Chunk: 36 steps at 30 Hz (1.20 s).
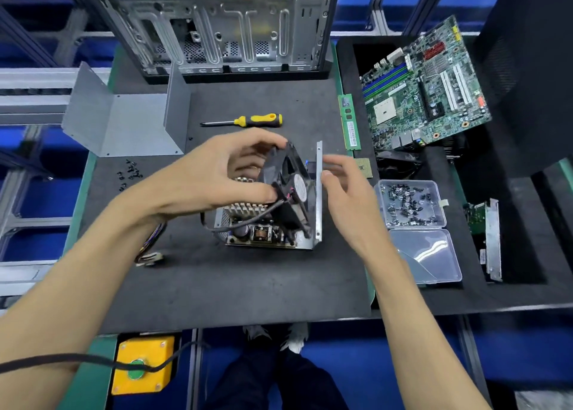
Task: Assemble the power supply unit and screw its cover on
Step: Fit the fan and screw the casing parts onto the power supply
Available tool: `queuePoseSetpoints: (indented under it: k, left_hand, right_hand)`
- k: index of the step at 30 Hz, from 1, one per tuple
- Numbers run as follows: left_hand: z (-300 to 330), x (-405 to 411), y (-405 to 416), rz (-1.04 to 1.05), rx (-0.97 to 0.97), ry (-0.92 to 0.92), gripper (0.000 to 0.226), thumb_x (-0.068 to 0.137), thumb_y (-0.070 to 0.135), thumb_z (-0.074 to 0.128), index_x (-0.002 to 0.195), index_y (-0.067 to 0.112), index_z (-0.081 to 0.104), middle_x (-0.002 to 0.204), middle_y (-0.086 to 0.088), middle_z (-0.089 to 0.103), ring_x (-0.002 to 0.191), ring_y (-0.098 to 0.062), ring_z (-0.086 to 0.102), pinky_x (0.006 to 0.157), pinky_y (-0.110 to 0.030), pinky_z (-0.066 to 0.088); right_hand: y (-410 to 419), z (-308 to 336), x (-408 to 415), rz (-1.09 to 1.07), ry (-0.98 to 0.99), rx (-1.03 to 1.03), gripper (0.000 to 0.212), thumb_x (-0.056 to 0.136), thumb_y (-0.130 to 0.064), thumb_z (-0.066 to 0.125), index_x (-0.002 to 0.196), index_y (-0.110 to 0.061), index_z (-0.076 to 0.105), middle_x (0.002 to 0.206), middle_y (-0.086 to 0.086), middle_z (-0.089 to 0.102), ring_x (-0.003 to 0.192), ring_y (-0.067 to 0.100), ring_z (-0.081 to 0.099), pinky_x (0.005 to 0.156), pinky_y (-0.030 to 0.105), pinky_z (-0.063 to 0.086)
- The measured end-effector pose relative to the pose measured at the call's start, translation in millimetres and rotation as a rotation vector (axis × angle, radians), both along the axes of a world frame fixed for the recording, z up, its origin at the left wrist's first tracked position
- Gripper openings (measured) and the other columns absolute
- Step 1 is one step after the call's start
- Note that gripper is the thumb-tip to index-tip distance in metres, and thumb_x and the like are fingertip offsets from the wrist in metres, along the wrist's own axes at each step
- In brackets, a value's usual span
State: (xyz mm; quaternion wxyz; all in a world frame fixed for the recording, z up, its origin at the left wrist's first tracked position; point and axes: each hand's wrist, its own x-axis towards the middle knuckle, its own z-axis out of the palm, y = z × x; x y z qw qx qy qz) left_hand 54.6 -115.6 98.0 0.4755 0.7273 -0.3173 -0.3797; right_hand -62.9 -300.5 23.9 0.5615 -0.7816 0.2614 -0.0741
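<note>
Both hands busy: left (217,174) gripping fan (286,186), tilted toward PSU (266,233) wall for seating; right (344,192) relaxed, fingertips steadying wall; cover (124,121), screwdriver (248,121) parked aside.

power supply (266,233) half hidden, screws (129,174) tiny

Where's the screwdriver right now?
In the head view, the yellow-handled screwdriver lies flat on the black mat, beyond both hands, between the grey cover on the left and the green RAM stick on the right.
</note>
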Motion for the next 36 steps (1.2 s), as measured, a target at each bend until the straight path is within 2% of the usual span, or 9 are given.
queuePoseSetpoints:
  k: [7, 10, 12, 14, 16, 20, 26, 32, 36]
  left_hand:
    - [-5, 10, -5, 0.081, 0.049, 0.101, 0.038, 0.077, 0.020, 0.057, 0.114, 0.016, 0.066, 0.112, -0.009, 0.076, 0.099, -0.018, 0.070, 0.079, -0.014, 0.052]
    - [-3, 15, -5, 0.091, 0.028, 0.212, 0.041, 0.082, 0.021, 0.050, 0.114, 0.002, 0.068, 0.114, -0.023, 0.071, 0.093, -0.019, 0.067, 0.070, -0.015, 0.054]
    - [-1, 14, -6, 0.029, 0.001, 0.262, 0.029, 0.094, 0.022, 0.049, 0.100, 0.014, 0.075, 0.096, -0.015, 0.075, 0.080, -0.016, 0.067, 0.066, -0.016, 0.054]
    - [0, 14, -10, 0.051, -0.007, 0.240, 0.037, 0.105, 0.030, 0.046, 0.086, 0.025, 0.077, 0.083, 0.000, 0.075, 0.061, -0.010, 0.066, 0.054, -0.016, 0.052]
    - [1, 23, -13, 0.199, 0.041, 0.175, 0.043, 0.105, 0.048, 0.041, 0.100, 0.021, 0.073, 0.099, -0.004, 0.077, 0.062, -0.018, 0.072, 0.048, -0.021, 0.053]
    - [6, 45, -4, 0.351, -0.025, 0.060, 0.052, 0.101, 0.057, 0.039, 0.109, 0.016, 0.069, 0.100, -0.008, 0.078, 0.080, -0.028, 0.075, 0.061, -0.029, 0.058]
    - [9, 35, -10, 0.304, -0.153, -0.296, 0.026, 0.091, 0.018, 0.069, 0.116, 0.013, 0.063, 0.102, -0.010, 0.071, 0.082, -0.025, 0.071, 0.076, -0.043, 0.058]
    - [5, 36, -23, 0.229, -0.104, -0.366, 0.062, 0.087, 0.021, 0.070, 0.144, 0.027, 0.047, 0.129, -0.006, 0.057, 0.094, -0.022, 0.068, 0.085, -0.044, 0.056]
    - [-1, 40, -31, 0.200, -0.045, -0.433, 0.048, 0.093, 0.008, 0.070, 0.138, 0.019, 0.059, 0.120, -0.007, 0.065, 0.096, -0.021, 0.066, 0.089, -0.040, 0.056]
  right_hand:
    - [2, 42, -6, 0.548, -0.287, -0.134, 0.085, 0.076, 0.006, 0.054, 0.153, -0.026, 0.040, 0.153, -0.010, 0.042, 0.148, 0.019, 0.033, 0.118, 0.039, 0.035]
    - [3, 47, -10, 0.670, -0.209, -0.129, 0.094, 0.078, -0.004, 0.068, 0.158, -0.035, 0.030, 0.158, -0.016, 0.036, 0.151, 0.014, 0.025, 0.120, 0.020, 0.023]
    - [0, 47, -9, 0.664, -0.189, -0.158, 0.096, 0.081, -0.018, 0.080, 0.158, -0.040, 0.027, 0.155, -0.019, 0.039, 0.148, 0.012, 0.028, 0.115, 0.011, 0.019]
    - [-3, 44, -4, 0.593, -0.193, -0.195, 0.096, 0.078, -0.030, 0.087, 0.156, -0.038, 0.031, 0.146, -0.016, 0.047, 0.141, 0.014, 0.038, 0.115, 0.019, 0.029]
    - [-8, 41, -1, 0.479, -0.199, -0.184, 0.093, 0.073, -0.038, 0.089, 0.150, -0.033, 0.037, 0.137, -0.011, 0.054, 0.131, 0.013, 0.050, 0.108, 0.032, 0.042]
    - [-21, 35, -3, 0.267, -0.237, 0.011, 0.090, 0.070, -0.036, 0.089, 0.142, -0.022, 0.037, 0.129, 0.001, 0.061, 0.117, 0.014, 0.063, 0.100, 0.030, 0.049]
    - [-24, 30, -3, 0.197, -0.270, 0.079, 0.085, 0.076, -0.013, 0.084, 0.144, -0.013, 0.032, 0.133, 0.006, 0.062, 0.120, 0.013, 0.063, 0.103, 0.024, 0.046]
    - [-28, 28, -1, 0.289, -0.330, 0.162, 0.075, 0.075, -0.026, 0.069, 0.144, -0.035, 0.040, 0.133, -0.020, 0.060, 0.124, 0.009, 0.057, 0.100, 0.022, 0.044]
    - [-30, 21, 4, 0.317, -0.364, 0.267, 0.075, 0.072, -0.027, 0.059, 0.145, -0.038, 0.048, 0.140, -0.005, 0.059, 0.121, 0.017, 0.059, 0.096, 0.023, 0.046]
